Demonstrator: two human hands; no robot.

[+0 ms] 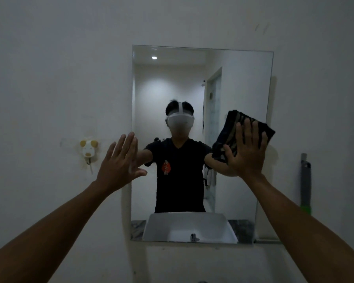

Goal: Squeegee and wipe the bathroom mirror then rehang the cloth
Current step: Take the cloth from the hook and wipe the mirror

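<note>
Two hands up. Your right hand [246,149] presses the dark folded cloth [231,135] flat on the mirror [172,82], right edge, mid-height; fingers [251,129] spread, not clamped. Left hand [119,162] flat at the mirror's left edge, fingers apart, empty. Squeegee [305,184] hangs on the wall, right. Judgement: wiping under way; rehanging on the hook [88,152] remains.

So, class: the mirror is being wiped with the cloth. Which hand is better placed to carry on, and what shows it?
The right hand: it presses the dark cloth flat against the mirror. The left hand is open and empty at the mirror's left edge.
</note>
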